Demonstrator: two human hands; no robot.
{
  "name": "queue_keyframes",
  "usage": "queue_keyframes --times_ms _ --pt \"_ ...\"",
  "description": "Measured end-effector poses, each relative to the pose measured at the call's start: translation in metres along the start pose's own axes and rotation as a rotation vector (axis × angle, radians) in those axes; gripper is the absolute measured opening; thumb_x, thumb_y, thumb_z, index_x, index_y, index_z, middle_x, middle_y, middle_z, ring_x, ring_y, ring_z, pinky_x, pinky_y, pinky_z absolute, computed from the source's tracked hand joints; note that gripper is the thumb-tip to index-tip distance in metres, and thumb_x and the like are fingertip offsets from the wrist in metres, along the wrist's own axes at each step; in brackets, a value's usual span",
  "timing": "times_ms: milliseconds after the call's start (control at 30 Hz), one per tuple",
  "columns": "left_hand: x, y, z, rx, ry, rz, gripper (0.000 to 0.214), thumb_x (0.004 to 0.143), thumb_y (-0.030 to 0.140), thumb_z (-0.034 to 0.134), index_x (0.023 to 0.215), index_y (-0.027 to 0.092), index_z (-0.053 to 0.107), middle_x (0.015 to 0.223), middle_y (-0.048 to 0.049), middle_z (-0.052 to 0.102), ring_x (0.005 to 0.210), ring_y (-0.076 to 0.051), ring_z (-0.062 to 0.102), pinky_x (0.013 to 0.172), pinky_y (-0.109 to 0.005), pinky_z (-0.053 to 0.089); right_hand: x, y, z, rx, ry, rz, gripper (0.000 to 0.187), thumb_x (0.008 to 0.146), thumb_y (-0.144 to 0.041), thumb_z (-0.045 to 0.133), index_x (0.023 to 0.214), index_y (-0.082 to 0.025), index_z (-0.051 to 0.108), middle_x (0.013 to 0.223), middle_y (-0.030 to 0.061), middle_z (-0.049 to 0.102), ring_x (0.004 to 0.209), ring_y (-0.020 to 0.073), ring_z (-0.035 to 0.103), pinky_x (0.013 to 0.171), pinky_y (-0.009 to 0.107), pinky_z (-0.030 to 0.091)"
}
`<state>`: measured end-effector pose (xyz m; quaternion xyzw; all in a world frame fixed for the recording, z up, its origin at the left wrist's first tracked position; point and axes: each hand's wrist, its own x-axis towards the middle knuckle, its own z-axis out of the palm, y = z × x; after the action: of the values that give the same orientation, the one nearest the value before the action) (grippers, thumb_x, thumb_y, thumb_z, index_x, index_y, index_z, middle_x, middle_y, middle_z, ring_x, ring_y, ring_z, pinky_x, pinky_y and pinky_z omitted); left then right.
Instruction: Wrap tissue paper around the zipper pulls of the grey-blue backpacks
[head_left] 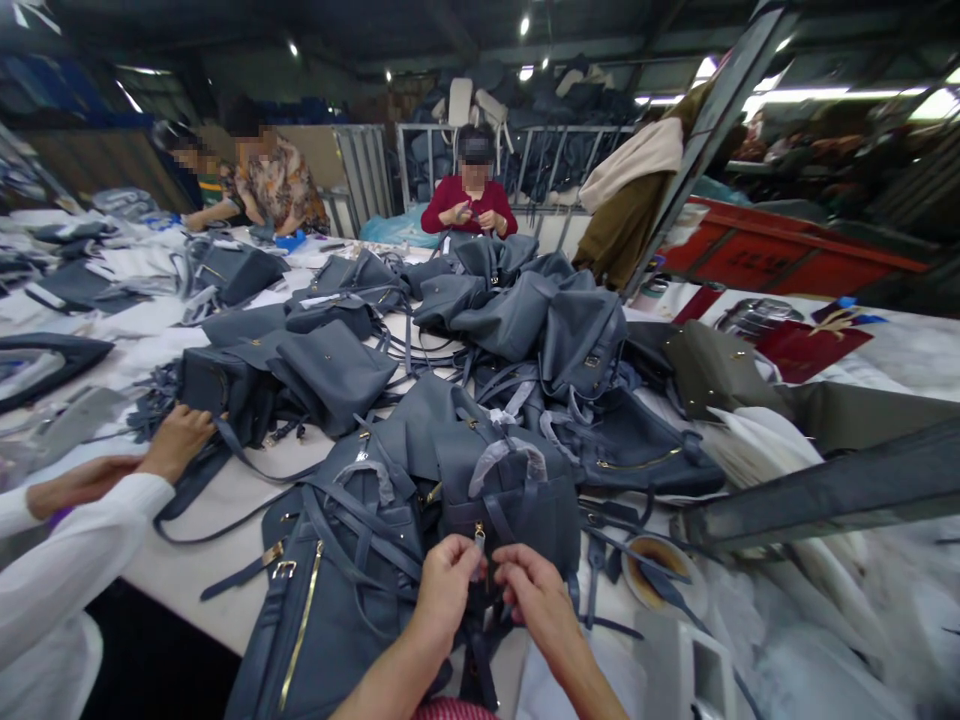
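Small gold zip pull [479,540] pinched up close

Left hand [446,590] curls in, its fingers [466,552] gripping the pull; right hand [536,605] sits just beside, fingers half-closed, their hold unclear. Both work at a slate-blue leather backpack [510,515], lying among heaped bags [330,380] on the white worktop [202,570].

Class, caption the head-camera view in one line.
Left hand and right hand hold a small gold tab on a slate-blue leather bag.

Left hand [450,590] and right hand [534,600] close together; both curled, pinching inward
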<state>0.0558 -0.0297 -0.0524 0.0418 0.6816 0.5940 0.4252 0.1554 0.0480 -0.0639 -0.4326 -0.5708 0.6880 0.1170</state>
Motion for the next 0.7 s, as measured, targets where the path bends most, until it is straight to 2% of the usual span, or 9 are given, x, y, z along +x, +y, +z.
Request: queue_keyframes --times_ms 67,133,300,433,500,600,700 --pt "0.0 0.0 0.0 0.011 -0.02 0.017 0.033 0.061 0.047 0.074 0.063 0.017 0.06 0.059 -0.0005 0.063 0.054 -0.013 0.055 0.048 -0.021 0.032 0.004 -0.006 0.001 0.0 0.044 -0.025 0.024 0.071 -0.042 0.06 0.065 -0.019 0.064 0.053 -0.0033 0.055 0.048 0.0122 0.047 0.046 0.024 0.035" --pt "0.0 0.0 0.0 0.011 -0.036 0.024 0.034 0.061 0.047 0.074 0.062 0.017 0.058 0.056 0.0002 0.062 0.052 -0.013 0.055 0.047 -0.021 0.033 0.01 -0.009 0.007 0.015 0.05 -0.057 0.029 0.069 -0.046 0.064 0.06 -0.019 0.063 0.052 -0.0027 0.056 0.051 0.0134 0.05 0.051 0.025 0.038" --pt "0.001 -0.002 0.0 -0.04 -0.035 -0.023 0.038 0.055 0.047 0.078 0.061 0.016 0.057 0.053 0.0002 0.061 0.047 -0.011 0.054 0.043 -0.019 0.031 0.02 -0.008 0.022 0.066 0.083 -0.061 0.031 0.066 -0.05 0.061 0.064 -0.019 0.062 0.048 -0.0032 0.054 0.047 0.0141 0.049 0.048 0.027 0.039" --pt "-0.003 -0.003 -0.004 -0.117 -0.101 -0.134 0.045 0.052 0.052 0.078 0.071 0.014 0.064 0.061 -0.0012 0.063 0.052 -0.012 0.057 0.048 -0.021 0.041 0.02 -0.009 0.031 0.055 0.117 -0.057 0.027 0.068 -0.047 0.057 0.063 -0.021 0.057 0.047 -0.0042 0.051 0.043 0.0129 0.047 0.046 0.026 0.039" --pt "-0.002 -0.002 -0.007 -0.134 -0.134 -0.162 0.047 0.051 0.051 0.079 0.075 0.014 0.065 0.062 0.0005 0.063 0.053 -0.01 0.057 0.051 -0.02 0.043 0.017 -0.01 0.031 0.026 0.131 -0.061 0.025 0.071 -0.044 0.055 0.066 -0.02 0.059 0.049 -0.0039 0.054 0.045 0.0127 0.049 0.047 0.025 0.04" --pt "0.004 0.0 -0.013 -0.095 -0.134 -0.132 0.045 0.048 0.048 0.082 0.071 0.014 0.065 0.062 0.0002 0.065 0.054 -0.009 0.056 0.052 -0.018 0.042 0.003 -0.008 0.012 -0.061 0.125 -0.066 0.025 0.074 -0.042 0.055 0.069 -0.019 0.066 0.053 -0.0028 0.059 0.046 0.0122 0.051 0.048 0.024 0.041" --pt "0.011 0.001 -0.015 -0.038 -0.105 -0.094 0.045 0.046 0.048 0.083 0.067 0.013 0.066 0.062 -0.0019 0.067 0.055 -0.01 0.057 0.052 -0.019 0.042 -0.037 0.008 -0.042 -0.173 0.207 -0.047 0.027 0.073 -0.045 0.059 0.066 -0.02 0.068 0.059 -0.0017 0.062 0.053 0.0135 0.054 0.054 0.024 0.042"
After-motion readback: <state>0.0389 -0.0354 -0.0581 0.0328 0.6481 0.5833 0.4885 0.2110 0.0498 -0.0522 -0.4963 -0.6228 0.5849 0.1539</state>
